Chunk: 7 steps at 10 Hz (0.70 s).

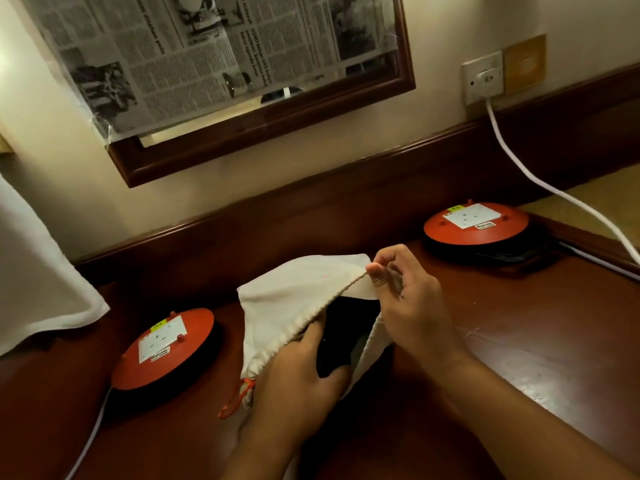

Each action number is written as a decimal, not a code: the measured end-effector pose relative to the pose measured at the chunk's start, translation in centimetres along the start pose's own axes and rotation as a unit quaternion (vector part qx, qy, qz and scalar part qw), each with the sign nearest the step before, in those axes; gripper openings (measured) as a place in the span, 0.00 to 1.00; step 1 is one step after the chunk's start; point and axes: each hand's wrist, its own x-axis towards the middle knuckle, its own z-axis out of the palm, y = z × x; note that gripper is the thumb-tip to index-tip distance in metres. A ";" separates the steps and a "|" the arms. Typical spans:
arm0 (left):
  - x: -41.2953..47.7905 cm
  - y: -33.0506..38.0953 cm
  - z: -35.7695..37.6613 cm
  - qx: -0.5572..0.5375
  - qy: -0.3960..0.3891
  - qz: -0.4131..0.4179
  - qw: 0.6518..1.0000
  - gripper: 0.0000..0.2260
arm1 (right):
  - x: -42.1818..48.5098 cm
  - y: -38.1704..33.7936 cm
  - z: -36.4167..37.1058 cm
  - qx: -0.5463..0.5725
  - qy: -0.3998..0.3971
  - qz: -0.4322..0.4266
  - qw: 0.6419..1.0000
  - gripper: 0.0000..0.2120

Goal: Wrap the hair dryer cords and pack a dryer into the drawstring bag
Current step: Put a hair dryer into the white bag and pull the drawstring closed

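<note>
A white drawstring bag [294, 299] lies on the dark wooden table [519, 341] with its mouth held wide. A black hair dryer [341, 336] sits partly inside the mouth, most of it hidden by cloth. My left hand [298, 372] grips the dryer's black body at the lower edge of the opening. My right hand [408, 299] pinches the upper rim of the bag between thumb and fingers and lifts it. An orange drawstring [239, 396] trails from the bag's near left corner.
Two round orange-topped cord reels with socket plates rest on the table, one at left [166, 348] and one at back right [476, 225]. A white cable [540, 181] runs from a wall socket [483, 77]. A newspaper-covered framed mirror [225, 81] hangs above. White cloth [38, 278] drapes at left.
</note>
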 end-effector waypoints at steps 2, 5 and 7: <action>-1.3 1.6 -0.2 0.101 0.109 -0.046 0.988 0.41 | 0.0 -0.4 0.3 0.010 -0.033 -0.014 0.999 0.08; 5.6 3.0 2.4 -0.050 0.076 -0.166 0.982 0.12 | -1.3 -0.4 1.7 0.050 -0.145 0.006 0.988 0.03; 7.5 2.4 5.1 -0.113 0.007 -0.092 0.989 0.13 | -0.4 1.1 0.2 0.026 -0.131 0.075 0.988 0.06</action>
